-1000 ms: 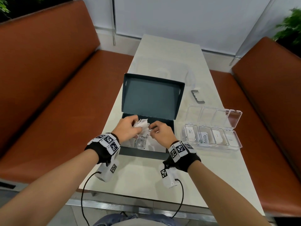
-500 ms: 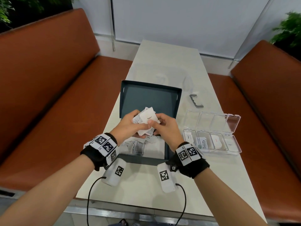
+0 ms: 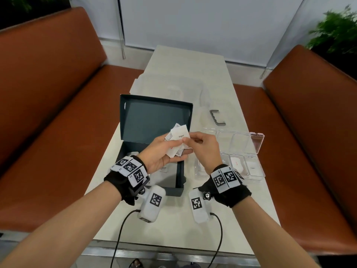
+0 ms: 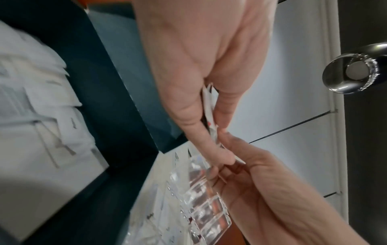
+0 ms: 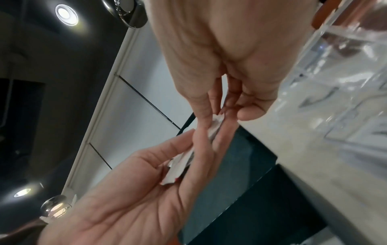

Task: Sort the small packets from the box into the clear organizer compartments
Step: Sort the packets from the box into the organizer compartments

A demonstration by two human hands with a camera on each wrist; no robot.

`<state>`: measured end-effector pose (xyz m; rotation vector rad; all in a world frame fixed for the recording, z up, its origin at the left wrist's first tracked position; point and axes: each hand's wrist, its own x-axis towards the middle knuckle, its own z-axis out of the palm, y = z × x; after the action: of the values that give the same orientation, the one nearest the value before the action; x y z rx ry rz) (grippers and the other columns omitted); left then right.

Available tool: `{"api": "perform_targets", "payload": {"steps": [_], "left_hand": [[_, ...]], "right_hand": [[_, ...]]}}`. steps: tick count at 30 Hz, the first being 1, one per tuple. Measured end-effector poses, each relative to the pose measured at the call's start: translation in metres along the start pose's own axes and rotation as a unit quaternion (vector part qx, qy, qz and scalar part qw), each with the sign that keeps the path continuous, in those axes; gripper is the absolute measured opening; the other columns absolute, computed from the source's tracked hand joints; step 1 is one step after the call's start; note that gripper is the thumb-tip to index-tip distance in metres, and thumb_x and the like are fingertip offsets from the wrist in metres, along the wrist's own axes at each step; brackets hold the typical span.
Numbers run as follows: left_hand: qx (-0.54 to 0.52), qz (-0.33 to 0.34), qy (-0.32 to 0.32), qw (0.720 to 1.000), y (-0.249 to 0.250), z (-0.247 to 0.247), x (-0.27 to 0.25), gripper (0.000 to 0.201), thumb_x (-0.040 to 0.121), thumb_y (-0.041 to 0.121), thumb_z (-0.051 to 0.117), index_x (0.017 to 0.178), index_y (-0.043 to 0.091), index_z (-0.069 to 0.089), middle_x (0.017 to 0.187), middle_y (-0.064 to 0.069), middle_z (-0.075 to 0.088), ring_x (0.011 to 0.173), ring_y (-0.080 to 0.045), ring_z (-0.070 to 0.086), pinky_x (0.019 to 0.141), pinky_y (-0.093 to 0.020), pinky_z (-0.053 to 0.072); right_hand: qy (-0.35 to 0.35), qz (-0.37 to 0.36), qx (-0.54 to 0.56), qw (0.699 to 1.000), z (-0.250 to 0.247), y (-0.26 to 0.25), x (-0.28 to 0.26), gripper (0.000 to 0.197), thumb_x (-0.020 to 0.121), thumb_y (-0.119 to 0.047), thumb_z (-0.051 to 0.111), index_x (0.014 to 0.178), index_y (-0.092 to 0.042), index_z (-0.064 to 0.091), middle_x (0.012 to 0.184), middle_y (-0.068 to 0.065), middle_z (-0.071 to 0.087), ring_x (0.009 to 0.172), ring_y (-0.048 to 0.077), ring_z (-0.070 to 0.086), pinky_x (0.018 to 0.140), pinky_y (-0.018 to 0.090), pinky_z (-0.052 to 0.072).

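My left hand (image 3: 173, 153) holds a small stack of white packets (image 3: 176, 149) above the open dark box (image 3: 179, 176). My right hand (image 3: 187, 141) pinches the top packet, marked "Sugar" (image 3: 180, 134), by its right edge. In the left wrist view the stack (image 4: 209, 106) sits between thumb and fingers of my left hand (image 4: 211, 126). In the right wrist view my right hand (image 5: 217, 119) pinches a packet corner (image 5: 216, 124). More packets (image 4: 31, 102) lie in the box. The clear organizer (image 3: 257, 175) stands open to the right, with white packets (image 3: 236, 163) in its compartments.
The box lid (image 3: 154, 118) stands upright behind my hands. A grey metal bracket (image 3: 217, 118) lies on the pale table (image 3: 173, 225) beyond the organizer. Clear plastic wrapping (image 3: 173, 88) lies farther back. Orange benches (image 3: 48, 122) flank the table.
Both hands have risen out of the box with a stack of packets. My right hand has gone from reaching into the box to pinching the top packet.
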<state>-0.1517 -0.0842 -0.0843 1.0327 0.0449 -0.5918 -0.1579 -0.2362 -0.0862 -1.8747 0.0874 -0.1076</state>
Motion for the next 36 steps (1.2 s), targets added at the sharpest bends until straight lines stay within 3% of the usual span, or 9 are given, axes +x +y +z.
{"api": "perform_targets", "payload": {"steps": [5,10,13,19,23,28,32,36], "left_hand": [[0.001,-0.010,0.015,1.000,-0.014,0.035,0.019,0.024,0.098,0.009,0.054,0.122,0.010,0.057,0.107,-0.017,0.072,0.092,-0.027,0.072,0.068,-0.029,0.060],[0.021,-0.022,0.034,0.999,-0.033,0.066,0.038,0.026,0.097,0.007,0.055,0.123,0.009,0.056,0.107,-0.016,0.072,0.085,-0.025,0.073,0.066,-0.030,0.061],[0.036,-0.022,0.041,0.998,-0.041,0.078,0.048,0.026,0.097,0.006,0.054,0.123,0.009,0.056,0.103,-0.014,0.073,0.081,-0.023,0.074,0.065,-0.029,0.061],[0.057,-0.026,0.052,0.997,-0.049,0.092,0.061,0.031,0.098,0.005,0.053,0.128,0.008,0.054,0.100,-0.013,0.074,0.081,-0.021,0.074,0.063,-0.028,0.060],[0.061,-0.024,0.050,0.997,-0.053,0.097,0.066,0.033,0.097,0.005,0.054,0.130,0.006,0.054,0.102,-0.014,0.073,0.078,-0.021,0.073,0.065,-0.029,0.061],[0.068,-0.027,0.053,0.996,-0.053,0.102,0.070,0.032,0.097,0.005,0.054,0.129,0.004,0.053,0.106,-0.017,0.071,0.078,-0.022,0.073,0.066,-0.030,0.061],[0.058,-0.033,0.052,0.996,-0.055,0.104,0.070,0.032,0.097,0.004,0.053,0.129,0.005,0.053,0.111,-0.020,0.070,0.079,-0.022,0.072,0.064,-0.029,0.060],[0.046,-0.036,0.046,0.997,-0.056,0.106,0.069,0.033,0.098,0.003,0.052,0.131,0.004,0.053,0.110,-0.020,0.069,0.077,-0.021,0.072,0.061,-0.028,0.059]], "right_hand": [[0.059,0.045,-0.001,0.997,-0.047,0.013,0.007,0.014,0.085,-0.021,0.070,0.097,-0.014,0.073,0.087,0.001,0.073,0.087,0.017,0.067,0.084,0.035,0.055],[0.058,0.105,0.038,0.992,-0.093,0.026,0.006,0.004,0.089,-0.015,0.065,0.090,-0.015,0.068,0.082,0.003,0.069,0.070,0.014,0.063,0.062,0.025,0.049],[0.074,0.127,0.028,0.989,-0.125,0.036,0.008,0.008,0.088,-0.013,0.065,0.095,-0.012,0.069,0.083,0.002,0.070,0.067,0.012,0.063,0.058,0.023,0.047],[0.137,0.155,-0.100,0.973,-0.190,0.073,0.013,0.019,0.085,-0.006,0.062,0.102,-0.012,0.068,0.087,0.004,0.070,0.068,0.012,0.066,0.062,0.024,0.053],[0.140,0.180,-0.189,0.955,-0.206,0.099,0.010,0.014,0.085,-0.005,0.061,0.095,-0.015,0.064,0.093,0.006,0.068,0.066,0.010,0.066,0.072,0.031,0.058],[0.110,0.193,-0.238,0.946,-0.206,0.112,0.005,0.016,0.085,-0.002,0.056,0.089,-0.017,0.062,0.104,0.011,0.064,0.081,0.023,0.067,0.077,0.038,0.058],[0.067,0.199,-0.263,0.942,-0.204,0.113,0.003,0.012,0.087,-0.004,0.059,0.091,-0.015,0.064,0.115,0.015,0.062,0.098,0.027,0.063,0.079,0.032,0.052],[0.050,0.182,-0.310,0.932,-0.203,0.112,0.003,0.012,0.088,-0.005,0.060,0.096,-0.010,0.067,0.115,0.015,0.061,0.096,0.023,0.056,0.075,0.026,0.042]]}}
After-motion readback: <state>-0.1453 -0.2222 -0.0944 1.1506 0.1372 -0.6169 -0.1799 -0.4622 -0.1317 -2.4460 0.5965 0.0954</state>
